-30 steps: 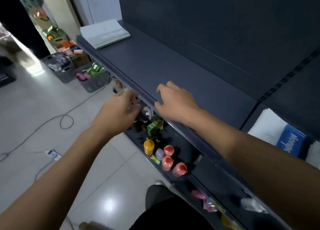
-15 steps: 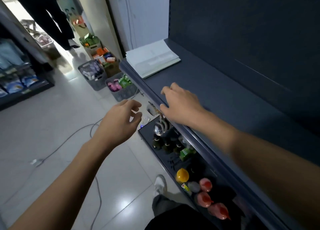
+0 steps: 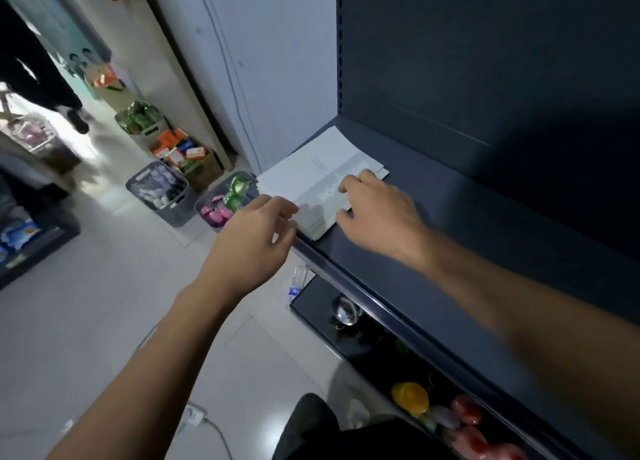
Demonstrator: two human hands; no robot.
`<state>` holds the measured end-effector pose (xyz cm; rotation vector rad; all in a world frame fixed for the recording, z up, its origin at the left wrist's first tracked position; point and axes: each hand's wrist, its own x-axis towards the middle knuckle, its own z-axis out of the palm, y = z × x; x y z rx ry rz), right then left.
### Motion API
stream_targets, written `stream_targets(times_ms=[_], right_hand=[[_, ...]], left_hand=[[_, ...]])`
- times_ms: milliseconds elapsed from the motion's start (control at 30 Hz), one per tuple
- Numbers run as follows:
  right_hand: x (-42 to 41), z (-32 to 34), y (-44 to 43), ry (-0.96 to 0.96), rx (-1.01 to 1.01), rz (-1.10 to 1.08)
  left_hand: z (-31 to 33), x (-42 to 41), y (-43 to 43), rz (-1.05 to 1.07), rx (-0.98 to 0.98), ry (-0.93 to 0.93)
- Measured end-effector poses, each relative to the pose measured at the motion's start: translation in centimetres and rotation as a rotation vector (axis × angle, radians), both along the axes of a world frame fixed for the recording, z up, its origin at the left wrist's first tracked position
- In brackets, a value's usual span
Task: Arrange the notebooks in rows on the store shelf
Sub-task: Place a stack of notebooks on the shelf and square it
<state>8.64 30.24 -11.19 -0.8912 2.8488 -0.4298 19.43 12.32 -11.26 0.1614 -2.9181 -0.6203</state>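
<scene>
A stack of pale notebooks (image 3: 311, 169) lies flat at the left end of the dark blue store shelf (image 3: 467, 238), against its back corner. My right hand (image 3: 377, 214) rests palm down on the stack's near right corner, fingers spread over the top cover. My left hand (image 3: 256, 238) is at the shelf's front lip, fingertips touching the stack's near left edge. Neither hand has lifted anything.
Below the shelf a lower tier (image 3: 381, 338) holds bottles, a yellow cap and red lids. Grey baskets (image 3: 159, 191) and boxes of goods line the floor along the white wall. A person's legs (image 3: 52, 89) stand at the far left. A cable runs over the tiled floor.
The view has swung left toward the shelf end. Both hands moved along the shelf to the notebook stack; the right hand now lies on it and the left touches its edge.
</scene>
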Motion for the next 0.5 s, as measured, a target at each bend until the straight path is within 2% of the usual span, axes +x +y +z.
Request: stream_targets(times_ms=[300,500], right_hand=[[-3.3,-1.7,-5.0,-0.064,0.086,-0.283],[-2.6,-2.4,-8.5,-0.130,0.113,-0.567]], left_hand=[[-0.8,-11.1,-8.2,-0.207,-0.055,0.042],[-1.4,-16.9,-11.9,-0.470,-0.253,0.016]])
